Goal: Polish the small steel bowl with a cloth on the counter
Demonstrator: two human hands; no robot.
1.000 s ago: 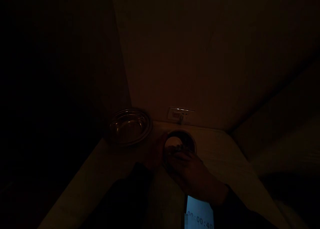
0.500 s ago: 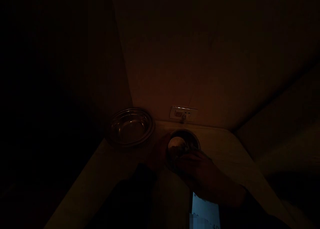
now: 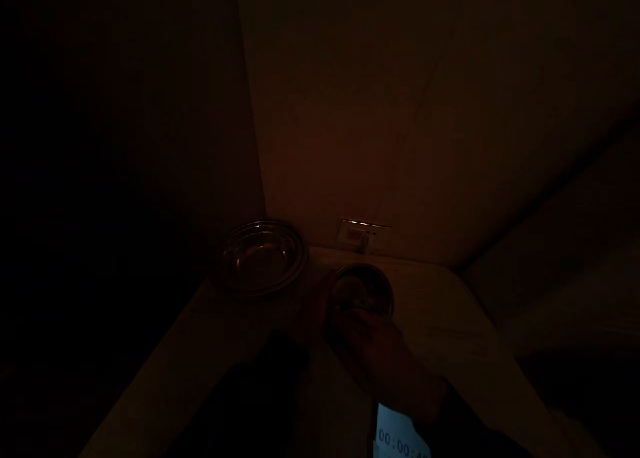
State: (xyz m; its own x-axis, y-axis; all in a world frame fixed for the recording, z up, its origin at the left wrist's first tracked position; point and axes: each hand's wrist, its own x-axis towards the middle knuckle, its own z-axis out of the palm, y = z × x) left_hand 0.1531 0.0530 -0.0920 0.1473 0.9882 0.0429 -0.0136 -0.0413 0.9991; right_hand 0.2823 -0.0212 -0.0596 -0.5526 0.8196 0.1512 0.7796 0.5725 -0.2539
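The scene is very dark. A small round steel bowl point(image 3: 373, 286) stands on a pale counter point(image 3: 450, 325) with something pale inside that I cannot make out. My left hand point(image 3: 314, 308) is cupped round the bowl's left side. My right hand point(image 3: 376, 355) reaches into the bowl from the near side, its fingertips lost in the dark. Both arms are in dark sleeves.
A wider shiny steel dish point(image 3: 263, 257) sits at the counter's far left corner. A wall socket point(image 3: 361, 233) is on the wall just behind the bowl. A lit phone screen point(image 3: 397, 438) with a timer lies near my right wrist. The counter edge falls away left.
My right hand has drawn back a little towards me over the bowl. The pale content looks dimmer than half a second ago. My left hand stays on the bowl.
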